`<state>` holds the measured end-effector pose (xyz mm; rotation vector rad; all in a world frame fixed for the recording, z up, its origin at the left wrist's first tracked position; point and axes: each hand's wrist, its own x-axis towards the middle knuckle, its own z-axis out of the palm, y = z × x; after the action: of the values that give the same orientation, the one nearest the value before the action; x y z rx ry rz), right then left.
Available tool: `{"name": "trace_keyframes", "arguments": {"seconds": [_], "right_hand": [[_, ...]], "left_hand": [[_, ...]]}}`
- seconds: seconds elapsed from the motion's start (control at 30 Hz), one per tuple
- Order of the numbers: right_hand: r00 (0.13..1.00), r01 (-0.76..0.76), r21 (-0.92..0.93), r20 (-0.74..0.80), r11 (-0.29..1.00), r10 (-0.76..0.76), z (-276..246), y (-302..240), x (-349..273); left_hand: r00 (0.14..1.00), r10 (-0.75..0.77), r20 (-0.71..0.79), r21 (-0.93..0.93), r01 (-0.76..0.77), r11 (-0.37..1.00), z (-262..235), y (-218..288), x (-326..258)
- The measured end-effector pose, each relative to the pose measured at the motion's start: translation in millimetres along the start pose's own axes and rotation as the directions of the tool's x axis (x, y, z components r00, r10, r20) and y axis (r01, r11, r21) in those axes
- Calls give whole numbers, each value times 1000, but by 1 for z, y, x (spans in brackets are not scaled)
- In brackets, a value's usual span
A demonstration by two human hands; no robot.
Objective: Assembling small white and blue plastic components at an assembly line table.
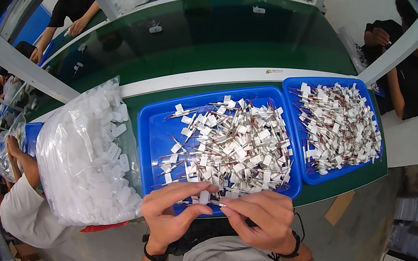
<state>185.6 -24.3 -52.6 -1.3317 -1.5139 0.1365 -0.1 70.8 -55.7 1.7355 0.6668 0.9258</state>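
Across the upper part of my remote view runs a dark green belt (206,30), with a few small white pieces (155,29) spaced well apart on it. I would guess these count as done, though they are too small for me to be sure. Nearest the wearer lies a blue tray (151,133), with a deep heap of thin wired parts (238,145) ending in white tabs. Left of it slumps a clear plastic bag (64,164) full of translucent white shells. A second blue tray (291,83) on the right carries another thick heap — so, as I judge it, far more is left than done.

At the near tray's front edge the two hands meet. The left hand (169,209) pinches a small white shell (204,197) between thumb and fingers, its grip narrow. The right hand (263,219) pinches a slim part (216,203) just as tightly, its end pointing toward the shell. I judge this piece to be mid-work — whether the two are joined or only touching, I cannot tell.
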Motion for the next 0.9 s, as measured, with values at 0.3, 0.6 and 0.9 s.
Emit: {"name": "trace_keyframes", "arguments": {"seconds": [0.3, 0.6, 0.9], "right_hand": [[997, -72, 159, 48, 985, 65, -2, -2, 3], [977, -209, 304, 103, 930, 186, -4, -4, 0], [996, -78, 250, 51, 965, 67, -4, 4, 0]], "left_hand": [[1000, -26, -4, -157, 25, 987, 3, 0, -2], [998, 56, 8, -122, -55, 991, 5, 10, 7], [984, 146, 98, 85, -155, 984, 4, 51, 15]]}}
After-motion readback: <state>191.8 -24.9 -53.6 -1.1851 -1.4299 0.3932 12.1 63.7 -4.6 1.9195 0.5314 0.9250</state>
